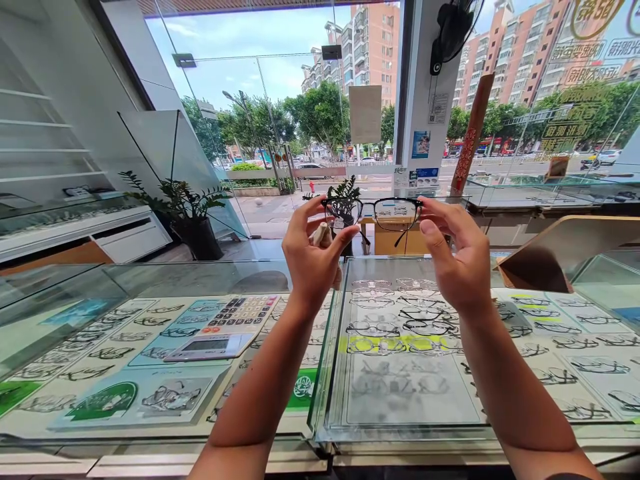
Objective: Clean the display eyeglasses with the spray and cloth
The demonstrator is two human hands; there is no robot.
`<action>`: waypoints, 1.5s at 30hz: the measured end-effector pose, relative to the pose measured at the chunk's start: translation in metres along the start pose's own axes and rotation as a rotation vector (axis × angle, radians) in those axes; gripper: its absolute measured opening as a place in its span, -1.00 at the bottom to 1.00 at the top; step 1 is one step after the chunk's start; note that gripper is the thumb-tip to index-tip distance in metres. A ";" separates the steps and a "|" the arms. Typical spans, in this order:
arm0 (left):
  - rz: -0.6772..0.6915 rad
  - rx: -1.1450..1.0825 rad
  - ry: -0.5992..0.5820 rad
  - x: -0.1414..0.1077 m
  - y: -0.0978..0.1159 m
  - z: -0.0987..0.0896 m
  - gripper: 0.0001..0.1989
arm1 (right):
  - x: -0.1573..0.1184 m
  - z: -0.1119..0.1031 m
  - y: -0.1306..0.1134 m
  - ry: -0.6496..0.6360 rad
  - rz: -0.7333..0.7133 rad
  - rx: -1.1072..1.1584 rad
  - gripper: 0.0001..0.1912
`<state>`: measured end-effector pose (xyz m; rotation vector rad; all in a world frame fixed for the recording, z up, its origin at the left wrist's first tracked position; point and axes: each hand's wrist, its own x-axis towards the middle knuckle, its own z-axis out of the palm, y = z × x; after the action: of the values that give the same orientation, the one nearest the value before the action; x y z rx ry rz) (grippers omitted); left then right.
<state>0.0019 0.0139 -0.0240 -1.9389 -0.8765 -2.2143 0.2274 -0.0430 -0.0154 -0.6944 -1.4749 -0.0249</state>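
A pair of eyeglasses (397, 215) with a dark upper rim is held up in front of me, level, above the glass display counter. My left hand (311, 263) grips its left end between closed fingers. A crumpled beige cloth-like piece (323, 235) is also tucked in that hand; its exact kind is unclear. My right hand (464, 260) pinches the right end near the hinge. The thin temples show below and behind the lenses. Under my hands, several rows of eyeglasses (377, 328) lie in the display case.
A calculator (223, 328) lies on the left counter (165, 270), over more frames. At right stands a brown angled board (565, 247). Potted plants (200, 233) stand beyond the counter, before a glass front facing the street. A black fan (453, 33) hangs on the pillar.
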 end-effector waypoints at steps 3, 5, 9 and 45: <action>0.032 0.047 0.009 -0.002 0.004 0.000 -0.35 | 0.001 0.000 0.003 0.006 0.017 0.021 -0.67; 0.048 0.080 0.018 -0.004 0.007 -0.001 -0.33 | 0.001 0.000 0.005 0.010 0.036 0.032 -0.67; 0.061 0.102 0.028 -0.006 0.011 -0.003 -0.31 | 0.001 0.001 0.006 0.016 0.051 0.041 -0.67; 0.058 0.128 0.083 -0.008 0.019 -0.003 -0.38 | -0.001 0.008 0.015 0.112 0.090 0.077 -0.74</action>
<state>0.0091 -0.0062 -0.0248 -1.7793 -0.9134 -2.1331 0.2266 -0.0273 -0.0229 -0.6855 -1.3294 0.0604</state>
